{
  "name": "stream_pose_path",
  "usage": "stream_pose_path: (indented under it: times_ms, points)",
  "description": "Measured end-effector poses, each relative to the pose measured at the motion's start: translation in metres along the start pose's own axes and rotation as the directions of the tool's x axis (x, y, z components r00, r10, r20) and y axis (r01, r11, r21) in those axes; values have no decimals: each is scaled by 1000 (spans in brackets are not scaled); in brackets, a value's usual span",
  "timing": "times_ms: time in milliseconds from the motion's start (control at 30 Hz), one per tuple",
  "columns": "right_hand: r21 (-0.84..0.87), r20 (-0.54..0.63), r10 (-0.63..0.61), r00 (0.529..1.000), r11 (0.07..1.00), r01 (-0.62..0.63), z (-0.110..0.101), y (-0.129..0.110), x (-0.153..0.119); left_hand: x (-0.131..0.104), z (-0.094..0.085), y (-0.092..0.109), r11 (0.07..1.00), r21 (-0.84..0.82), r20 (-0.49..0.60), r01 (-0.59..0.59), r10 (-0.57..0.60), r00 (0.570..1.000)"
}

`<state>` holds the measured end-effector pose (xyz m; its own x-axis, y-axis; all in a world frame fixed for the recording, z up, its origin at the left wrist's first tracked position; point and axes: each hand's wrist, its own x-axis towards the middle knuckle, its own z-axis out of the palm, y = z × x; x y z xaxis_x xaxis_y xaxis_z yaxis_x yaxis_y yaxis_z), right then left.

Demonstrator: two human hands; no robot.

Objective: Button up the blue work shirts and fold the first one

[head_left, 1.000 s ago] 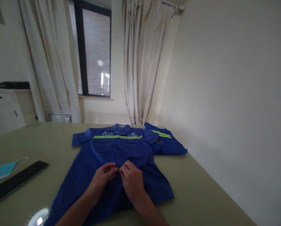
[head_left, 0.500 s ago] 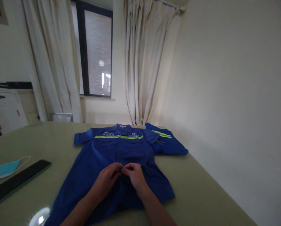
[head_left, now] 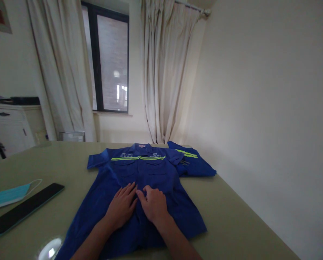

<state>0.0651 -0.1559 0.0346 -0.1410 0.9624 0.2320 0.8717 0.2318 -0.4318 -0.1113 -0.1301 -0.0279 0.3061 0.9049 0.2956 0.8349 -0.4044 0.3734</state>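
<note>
A blue short-sleeved work shirt (head_left: 156,177) lies spread front up, its collar at the far end and a yellow-green stripe across the chest. My left hand (head_left: 122,205) rests flat on the shirt's lower front, left of the front placket, fingers stretched out. Just across the placket, my right hand (head_left: 153,204) touches the cloth with thumb and index finger apart and the other fingers bent. Neither hand pinches any fabric. The cloth under both palms is hidden.
A folded blue garment (head_left: 197,167) with a similar stripe lies beyond the shirt's right sleeve, against the wall. On the left of the table (head_left: 231,224) are a light-blue face mask (head_left: 11,195) and a long black flat device (head_left: 27,208). A curtained window stands behind.
Both hands have let go of the bit of shirt front pinched between their fingertips. They have moved slightly apart, and the fingers now lie on the cloth.
</note>
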Motion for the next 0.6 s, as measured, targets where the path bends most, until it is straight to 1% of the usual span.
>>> stream_pose_path:
  times_ms: [67,133,200,233,300,367,467,500,533,600]
  points:
    - [-70,2,8,1000,998,-7,2,-4,3,-2,-5,2,999,-35,84,-38,41,996]
    - [-105,28,7,1000,994,-4,6,-7,6,-2,-13,7,995,-80,140,-65,76,987]
    - [-102,55,25,998,995,-20,11,-7,12,-2,-22,13,995,-78,168,-66,78,983]
    - [-92,65,37,997,995,-31,13,-7,15,0,-26,16,997,-53,167,-48,56,984]
    - [-67,74,53,996,997,-48,16,-5,22,5,-33,25,1000,25,148,6,-10,989]
    - [-54,66,66,996,997,-63,17,-2,27,13,-37,35,987,124,110,99,-113,987]
    - [-49,53,77,996,996,-75,19,2,29,29,-35,46,925,278,35,259,-279,960]
    - [-49,56,72,996,996,-70,20,3,29,34,-33,46,908,310,6,283,-300,954]
    - [-50,61,62,996,997,-59,21,5,28,37,-30,45,906,321,-17,276,-286,958]
    - [-48,62,47,997,998,-44,23,8,25,40,-22,38,937,283,-59,203,-195,979]
